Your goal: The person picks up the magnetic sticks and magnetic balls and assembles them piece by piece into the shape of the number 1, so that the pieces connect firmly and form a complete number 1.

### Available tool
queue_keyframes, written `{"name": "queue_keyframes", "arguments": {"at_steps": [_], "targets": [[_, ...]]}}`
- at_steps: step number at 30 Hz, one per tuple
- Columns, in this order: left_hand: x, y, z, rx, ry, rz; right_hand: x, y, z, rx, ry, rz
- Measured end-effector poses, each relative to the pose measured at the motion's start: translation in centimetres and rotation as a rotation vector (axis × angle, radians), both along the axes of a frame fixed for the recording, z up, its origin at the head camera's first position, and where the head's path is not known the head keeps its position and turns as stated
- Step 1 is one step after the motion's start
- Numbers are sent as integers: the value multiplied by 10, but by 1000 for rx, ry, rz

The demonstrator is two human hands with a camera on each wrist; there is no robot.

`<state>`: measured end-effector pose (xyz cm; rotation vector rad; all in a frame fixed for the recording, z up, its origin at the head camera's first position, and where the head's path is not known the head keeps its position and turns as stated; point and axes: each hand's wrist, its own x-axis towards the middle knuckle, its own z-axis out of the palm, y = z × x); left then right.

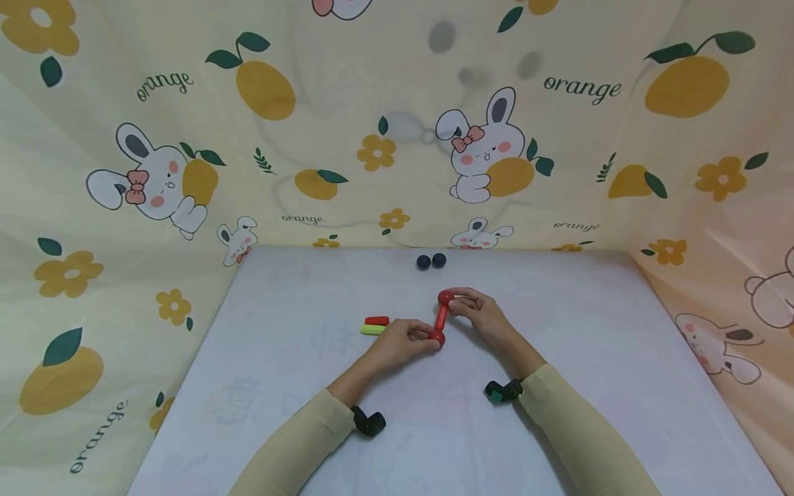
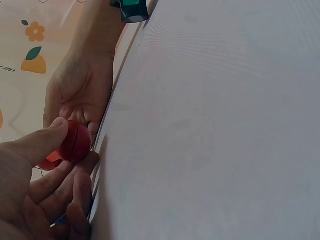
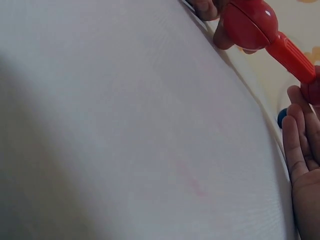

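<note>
A red rod (image 1: 442, 318) joins two red balls in the head view, forming a dumbbell-like piece above the white table (image 1: 298, 289). My left hand (image 1: 400, 342) pinches the nearer ball (image 1: 437, 338) between thumb and fingers. At the other end, my right hand (image 1: 484, 317) grips the farther ball (image 1: 446, 297) with its fingertips. In the left wrist view, the left thumb presses on the nearer ball (image 2: 77, 144), which has a seam around it. The right wrist view shows the ribbed rod (image 3: 291, 56) running between both balls; part of the farther ball is cut off by the frame.
Beside the left hand lie a short red stick (image 1: 377, 320) and a yellow-green stick (image 1: 371, 330), the latter partly hidden. Two dark blue balls (image 1: 431, 261) sit side by side near the table's back edge. A patterned cloth (image 1: 384, 103) hangs behind and at the sides.
</note>
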<state>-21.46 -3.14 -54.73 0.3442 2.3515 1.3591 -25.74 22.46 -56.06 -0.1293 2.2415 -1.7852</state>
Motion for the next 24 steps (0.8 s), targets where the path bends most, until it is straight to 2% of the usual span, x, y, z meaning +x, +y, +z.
{"name": "queue_keyframes", "arguments": {"at_steps": [6, 13, 24], "targets": [[1, 1, 1, -6, 9, -8, 1, 0, 1, 14, -12, -8], [2, 1, 2, -18, 28, -18, -1, 0, -2, 32, 22, 23], [3, 0, 1, 9, 7, -22, -1, 0, -4, 30, 19, 14]]}}
